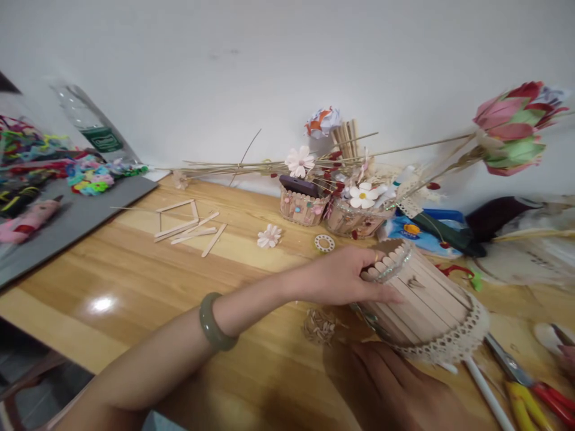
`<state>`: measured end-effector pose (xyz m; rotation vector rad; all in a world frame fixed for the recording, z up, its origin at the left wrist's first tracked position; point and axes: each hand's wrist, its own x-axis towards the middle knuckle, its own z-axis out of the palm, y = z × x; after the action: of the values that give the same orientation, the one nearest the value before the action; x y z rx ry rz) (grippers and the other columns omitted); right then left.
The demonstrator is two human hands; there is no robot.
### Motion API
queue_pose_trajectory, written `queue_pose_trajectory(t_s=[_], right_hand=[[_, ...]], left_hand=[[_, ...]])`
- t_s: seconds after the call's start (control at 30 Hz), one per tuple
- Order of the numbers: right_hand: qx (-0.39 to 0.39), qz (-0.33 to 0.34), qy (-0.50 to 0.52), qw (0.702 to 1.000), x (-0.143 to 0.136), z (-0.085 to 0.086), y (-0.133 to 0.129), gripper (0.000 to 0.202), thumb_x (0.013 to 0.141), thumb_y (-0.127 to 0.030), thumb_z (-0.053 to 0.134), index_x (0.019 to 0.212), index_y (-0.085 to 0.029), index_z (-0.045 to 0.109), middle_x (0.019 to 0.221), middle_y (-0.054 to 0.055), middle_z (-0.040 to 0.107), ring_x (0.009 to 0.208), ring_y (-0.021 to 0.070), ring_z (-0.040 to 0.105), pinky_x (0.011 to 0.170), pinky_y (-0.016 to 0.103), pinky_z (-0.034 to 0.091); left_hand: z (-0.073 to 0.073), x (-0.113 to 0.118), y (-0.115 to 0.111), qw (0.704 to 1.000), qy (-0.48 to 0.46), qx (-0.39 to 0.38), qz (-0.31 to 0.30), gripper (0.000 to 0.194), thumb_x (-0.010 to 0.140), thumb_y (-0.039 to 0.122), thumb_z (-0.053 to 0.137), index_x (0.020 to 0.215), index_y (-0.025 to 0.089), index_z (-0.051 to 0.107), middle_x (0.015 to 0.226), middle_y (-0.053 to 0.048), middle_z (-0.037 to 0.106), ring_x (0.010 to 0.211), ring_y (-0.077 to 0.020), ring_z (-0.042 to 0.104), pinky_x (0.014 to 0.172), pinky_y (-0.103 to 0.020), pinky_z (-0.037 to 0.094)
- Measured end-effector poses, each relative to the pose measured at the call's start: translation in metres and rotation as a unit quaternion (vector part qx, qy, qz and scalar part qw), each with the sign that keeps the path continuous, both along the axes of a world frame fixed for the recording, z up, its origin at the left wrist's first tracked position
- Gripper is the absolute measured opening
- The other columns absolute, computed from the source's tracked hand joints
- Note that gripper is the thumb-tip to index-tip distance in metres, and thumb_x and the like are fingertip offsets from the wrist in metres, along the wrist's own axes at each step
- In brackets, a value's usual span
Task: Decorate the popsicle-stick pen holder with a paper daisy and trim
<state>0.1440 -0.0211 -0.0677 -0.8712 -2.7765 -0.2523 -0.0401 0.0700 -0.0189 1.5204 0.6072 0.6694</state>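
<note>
A craft-stick holder (424, 293) is tipped on its side, with glittery trim near its rounded stick ends and cream lace round its other end. My left hand (345, 278), below a green bangle (215, 322), grips it at the glittery end, thumb over the outer sticks and fingers partly hidden inside. My right hand (399, 383) is low beneath the holder, fingers stretched out near the tabletop; whether it touches the holder I cannot tell. A small heap of pale shavings (320, 326) lies between the hands. A white stick (487, 392) pokes out beyond the lace.
Scissors (512, 365) lie at right. Loose craft sticks (197, 227), a cream flower (269, 236) and a tape roll (324, 242) are on the table. Behind stand decorated stick baskets (300, 206) and long-stemmed paper flowers (512, 129). A grey board (85, 221) and bottle (96, 126) are left.
</note>
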Motion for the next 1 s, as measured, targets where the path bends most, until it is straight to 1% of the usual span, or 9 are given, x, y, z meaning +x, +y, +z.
queue_pose_trajectory(t_s=[0.1, 0.2, 0.27, 0.33, 0.47, 0.6, 0.87, 0.93, 1.0], right_hand=[[-0.023, -0.016, -0.023, 0.999, -0.003, -0.007, -0.002, 0.038, 0.076, -0.004, 0.035, 0.104, -0.017, 0.056, 0.089, 0.006, 0.065, 0.063, 0.016, 0.063, 0.044, 0.023, 0.047], [-0.033, -0.037, -0.012, 0.999, -0.007, -0.014, -0.003, 0.033, 0.078, -0.006, 0.037, 0.101, -0.018, 0.058, 0.09, 0.006, 0.065, 0.065, 0.017, 0.063, 0.051, 0.025, 0.049], [-0.038, -0.049, 0.01, 0.998, -0.01, -0.017, -0.002, 0.028, 0.082, -0.007, 0.036, 0.096, -0.018, 0.058, 0.084, 0.004, 0.064, 0.064, 0.0157, 0.063, 0.053, 0.024, 0.05], [-0.044, -0.061, 0.032, 0.997, -0.011, -0.018, -0.001, 0.025, 0.086, -0.011, 0.034, 0.09, -0.019, 0.057, 0.077, 0.003, 0.063, 0.057, 0.0139, 0.061, 0.048, 0.023, 0.048], [-0.056, -0.076, 0.057, 0.994, -0.014, -0.016, -0.001, 0.024, 0.09, -0.018, 0.033, 0.087, -0.019, 0.057, 0.074, 0.003, 0.062, 0.056, 0.0137, 0.062, 0.045, 0.023, 0.046], [-0.053, -0.081, 0.08, 0.992, -0.02, -0.01, -0.004, 0.025, 0.091, -0.021, 0.035, 0.079, -0.02, 0.057, 0.068, 0.002, 0.061, 0.053, 0.0131, 0.06, 0.043, 0.022, 0.043], [-0.014, -0.049, 0.099, 0.994, -0.025, -0.015, 0.001, 0.031, 0.091, -0.012, 0.028, 0.078, -0.018, 0.056, 0.068, 0.004, 0.062, 0.055, 0.0146, 0.061, 0.044, 0.023, 0.044], [-0.009, -0.03, 0.091, 0.995, -0.022, -0.01, -0.001, 0.032, 0.092, -0.011, 0.026, 0.081, -0.017, 0.055, 0.068, 0.003, 0.062, 0.053, 0.0137, 0.061, 0.042, 0.022, 0.043], [-0.011, -0.003, 0.079, 0.997, -0.016, 0.003, -0.003, 0.033, 0.093, -0.01, 0.023, 0.086, -0.018, 0.054, 0.07, 0.001, 0.063, 0.052, 0.0105, 0.06, 0.043, 0.019, 0.043]], left_hand=[[0.002, 0.0, 0.0, 1.0, 0.002, 0.007, 0.009, 0.026, 0.077, 0.022, 0.062, 0.101, 0.01, 0.06, 0.108, -0.01, 0.065, 0.097, -0.021, 0.058, 0.084, -0.03, 0.046], [0.003, 0.0, 0.0, 1.0, 0.008, 0.015, 0.011, 0.028, 0.078, 0.022, 0.062, 0.103, 0.009, 0.06, 0.111, -0.011, 0.064, 0.101, -0.0219, 0.057, 0.085, -0.029, 0.046], [0.003, -0.001, 0.0, 1.0, 0.012, 0.013, 0.011, 0.029, 0.078, 0.02, 0.062, 0.105, 0.01, 0.06, 0.111, -0.01, 0.064, 0.101, -0.0214, 0.057, 0.085, -0.028, 0.046], [0.003, -0.001, 0.001, 1.0, 0.017, 0.014, 0.01, 0.03, 0.078, 0.019, 0.062, 0.106, 0.01, 0.06, 0.111, -0.009, 0.064, 0.101, -0.021, 0.057, 0.085, -0.028, 0.046], [0.002, 0.0, 0.001, 0.999, 0.015, 0.028, 0.008, 0.029, 0.078, 0.021, 0.062, 0.104, 0.01, 0.061, 0.11, -0.008, 0.065, 0.101, -0.0207, 0.057, 0.087, -0.028, 0.046], [0.002, 0.0, 0.001, 0.999, 0.019, 0.024, 0.009, 0.026, 0.077, 0.017, 0.061, 0.102, 0.012, 0.061, 0.109, -0.006, 0.065, 0.099, -0.0196, 0.058, 0.085, -0.027, 0.046], [0.002, 0.0, 0.0, 1.0, -0.005, 0.015, 0.006, 0.023, 0.077, 0.021, 0.062, 0.097, 0.01, 0.06, 0.104, -0.01, 0.065, 0.094, -0.0198, 0.058, 0.082, -0.028, 0.047], [0.002, 0.0, -0.001, 1.0, 0.002, -0.006, 0.007, 0.023, 0.076, 0.021, 0.062, 0.097, 0.01, 0.06, 0.1, -0.009, 0.065, 0.09, -0.0184, 0.058, 0.08, -0.028, 0.047], [0.003, 0.0, -0.001, 0.999, 0.006, -0.034, 0.01, 0.024, 0.076, 0.02, 0.063, 0.097, 0.01, 0.06, 0.096, -0.008, 0.066, 0.085, -0.0164, 0.059, 0.079, -0.027, 0.047]])
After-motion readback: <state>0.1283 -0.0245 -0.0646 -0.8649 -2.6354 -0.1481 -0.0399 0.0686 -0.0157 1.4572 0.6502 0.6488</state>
